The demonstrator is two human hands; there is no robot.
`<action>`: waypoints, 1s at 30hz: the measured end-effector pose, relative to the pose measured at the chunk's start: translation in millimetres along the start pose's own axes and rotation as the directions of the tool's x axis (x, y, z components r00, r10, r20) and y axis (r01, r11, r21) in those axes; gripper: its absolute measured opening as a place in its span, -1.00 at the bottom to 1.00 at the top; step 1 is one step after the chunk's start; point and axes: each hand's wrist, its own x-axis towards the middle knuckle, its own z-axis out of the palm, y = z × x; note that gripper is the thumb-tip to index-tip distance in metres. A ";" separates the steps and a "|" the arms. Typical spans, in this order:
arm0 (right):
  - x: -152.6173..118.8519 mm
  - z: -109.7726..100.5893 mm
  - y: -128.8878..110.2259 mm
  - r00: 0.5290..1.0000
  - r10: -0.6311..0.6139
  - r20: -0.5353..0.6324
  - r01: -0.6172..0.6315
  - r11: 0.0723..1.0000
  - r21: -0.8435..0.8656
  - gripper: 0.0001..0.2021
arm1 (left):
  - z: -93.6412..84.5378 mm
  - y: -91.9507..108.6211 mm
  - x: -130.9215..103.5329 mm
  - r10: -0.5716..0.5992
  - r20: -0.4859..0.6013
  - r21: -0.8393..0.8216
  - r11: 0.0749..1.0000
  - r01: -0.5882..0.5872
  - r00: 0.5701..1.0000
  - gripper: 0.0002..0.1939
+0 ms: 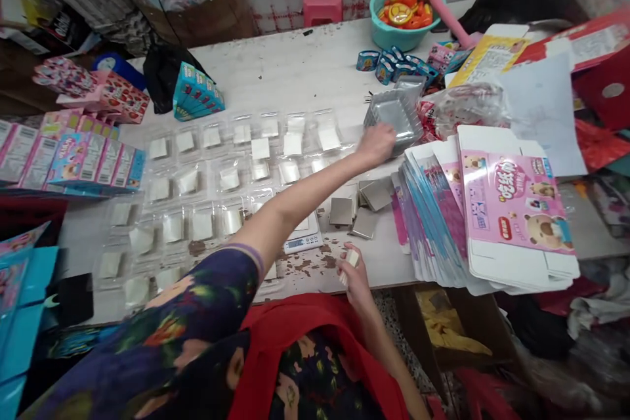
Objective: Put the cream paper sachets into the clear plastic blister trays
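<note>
Left grip [377, 144] apparently touches tray stack [398, 115]; spread trays [241, 120] hold white squares [185, 141].

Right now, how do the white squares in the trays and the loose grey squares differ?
Color: the white squares are pale; the grey squares are darker.
Placement: the white squares sit in clear trays set out in rough rows; the grey squares lie in an overlapping cluster.
Shared: both look roughly square.

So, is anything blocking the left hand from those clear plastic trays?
Nothing visible is. The left hand is right at the near left edge of the clear plastic trays, though I can't tell whether its fingers grip them. The grey squares lie nearer the person, not between the two.
</note>
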 end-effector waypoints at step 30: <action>18.8 -40.3 -3.3 0.987 0.024 -0.158 -0.002 0.991 0.134 -0.44 | -3.9 -13.3 94.2 -0.218 0.530 -0.150 0.927 0.344 0.820 -0.74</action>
